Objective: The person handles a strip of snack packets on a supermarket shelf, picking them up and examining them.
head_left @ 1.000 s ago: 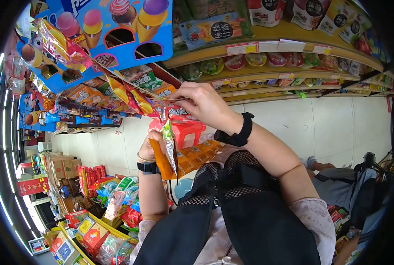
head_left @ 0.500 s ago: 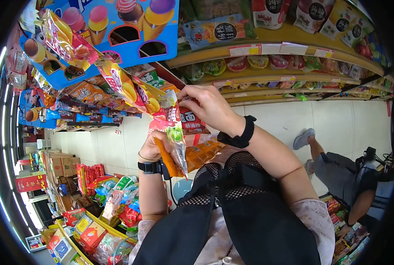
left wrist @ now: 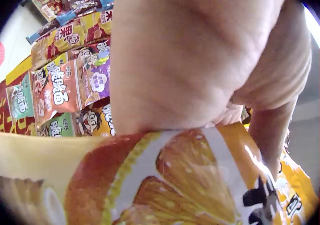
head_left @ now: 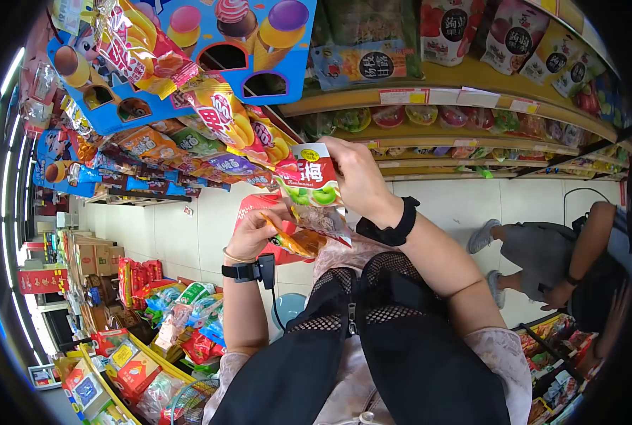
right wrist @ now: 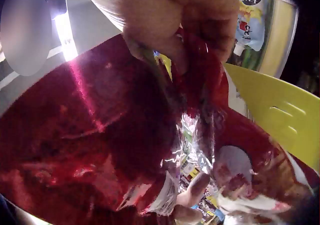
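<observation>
In the head view my right hand point(head_left: 362, 177) pinches the top edge of a red and white snack pouch point(head_left: 316, 193) with green fruit on its front. The right wrist view shows that pouch's red foil point(right wrist: 100, 130) hanging from the fingers and thumb. My left hand point(head_left: 255, 230) grips orange snack packets point(head_left: 302, 244) just below and left of the pouch. Up close in the left wrist view, an orange packet point(left wrist: 182, 175) shows a printed citrus slice, with the left hand point(left wrist: 180, 60) behind it.
A chain of yellow and red packets point(head_left: 220, 117) hangs beside a blue ice-cream display box point(head_left: 188, 57). Shelves of jelly cups and pouches point(head_left: 450, 32) stand ahead. Another person point(head_left: 542, 255) is at the right. Piled goods point(head_left: 188, 319) lie at the lower left.
The pouch has turned its printed front toward the head camera as my right hand shifted slightly right. The orange packets are more folded together. The other person has come further into view.
</observation>
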`<state>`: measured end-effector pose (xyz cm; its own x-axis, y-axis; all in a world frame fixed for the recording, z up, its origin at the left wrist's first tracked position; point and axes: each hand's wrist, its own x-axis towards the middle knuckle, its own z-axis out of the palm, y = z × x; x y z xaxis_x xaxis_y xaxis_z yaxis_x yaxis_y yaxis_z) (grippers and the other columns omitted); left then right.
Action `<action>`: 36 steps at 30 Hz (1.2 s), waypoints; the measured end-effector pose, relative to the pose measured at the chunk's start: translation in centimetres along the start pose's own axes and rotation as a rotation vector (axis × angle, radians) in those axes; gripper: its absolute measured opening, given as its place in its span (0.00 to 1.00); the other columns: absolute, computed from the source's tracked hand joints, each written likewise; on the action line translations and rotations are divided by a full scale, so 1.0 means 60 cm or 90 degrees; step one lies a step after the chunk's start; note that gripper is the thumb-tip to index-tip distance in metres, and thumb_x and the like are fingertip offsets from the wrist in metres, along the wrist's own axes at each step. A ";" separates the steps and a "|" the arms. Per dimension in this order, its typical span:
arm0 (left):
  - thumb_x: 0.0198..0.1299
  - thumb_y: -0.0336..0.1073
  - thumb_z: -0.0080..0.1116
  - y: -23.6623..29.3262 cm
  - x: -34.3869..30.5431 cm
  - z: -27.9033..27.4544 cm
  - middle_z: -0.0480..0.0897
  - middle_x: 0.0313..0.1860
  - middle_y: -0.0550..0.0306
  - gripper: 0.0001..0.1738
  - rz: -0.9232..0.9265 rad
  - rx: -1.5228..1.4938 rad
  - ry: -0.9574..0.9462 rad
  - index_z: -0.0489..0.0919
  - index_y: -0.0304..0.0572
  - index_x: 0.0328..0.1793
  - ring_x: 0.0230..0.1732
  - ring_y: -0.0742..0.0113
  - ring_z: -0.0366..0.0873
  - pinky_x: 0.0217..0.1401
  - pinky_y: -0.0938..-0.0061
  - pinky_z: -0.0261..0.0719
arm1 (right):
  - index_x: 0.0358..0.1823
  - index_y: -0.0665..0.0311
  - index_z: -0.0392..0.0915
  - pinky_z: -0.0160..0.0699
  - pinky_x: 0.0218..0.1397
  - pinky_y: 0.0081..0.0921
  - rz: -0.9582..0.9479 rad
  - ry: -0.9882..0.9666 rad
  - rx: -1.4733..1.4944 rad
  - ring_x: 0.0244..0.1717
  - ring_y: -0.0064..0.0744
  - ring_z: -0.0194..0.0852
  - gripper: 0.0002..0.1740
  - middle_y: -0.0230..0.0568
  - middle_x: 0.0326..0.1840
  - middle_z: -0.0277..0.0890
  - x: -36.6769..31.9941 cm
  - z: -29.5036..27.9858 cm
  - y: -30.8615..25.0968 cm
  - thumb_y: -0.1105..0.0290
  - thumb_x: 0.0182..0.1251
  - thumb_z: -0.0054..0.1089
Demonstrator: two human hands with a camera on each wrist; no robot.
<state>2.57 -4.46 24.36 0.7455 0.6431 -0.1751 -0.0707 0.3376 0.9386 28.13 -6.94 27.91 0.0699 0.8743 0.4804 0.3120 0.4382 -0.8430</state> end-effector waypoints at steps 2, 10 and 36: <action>0.56 0.30 0.58 0.005 -0.008 -0.010 0.77 0.51 0.49 0.06 0.026 -0.009 0.020 0.78 0.34 0.37 0.54 0.60 0.72 0.58 0.70 0.68 | 0.36 0.70 0.70 0.69 0.36 0.43 -0.004 0.007 -0.005 0.37 0.60 0.71 0.07 0.56 0.34 0.74 0.002 -0.004 -0.005 0.77 0.56 0.54; 0.66 0.30 0.41 0.059 -0.039 0.032 0.67 0.24 0.67 0.08 0.117 0.204 0.291 0.72 0.34 0.44 0.27 0.78 0.62 0.35 0.82 0.61 | 0.37 0.68 0.73 0.71 0.38 0.41 0.006 0.011 -0.061 0.38 0.54 0.73 0.08 0.50 0.35 0.74 0.008 -0.013 -0.011 0.81 0.55 0.53; 0.56 0.28 0.57 0.031 0.046 0.285 0.79 0.28 0.45 0.33 0.203 0.669 0.198 0.57 0.32 0.66 0.23 0.49 0.77 0.25 0.66 0.73 | 0.34 0.65 0.72 0.72 0.36 0.39 -0.094 0.068 -0.223 0.34 0.49 0.72 0.07 0.44 0.29 0.70 0.020 -0.009 0.007 0.79 0.51 0.56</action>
<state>15.84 -13.78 30.66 0.5856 0.7888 0.1868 0.4718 -0.5190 0.7128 28.86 -5.80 28.26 0.0924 0.7724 0.6284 0.6291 0.4439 -0.6381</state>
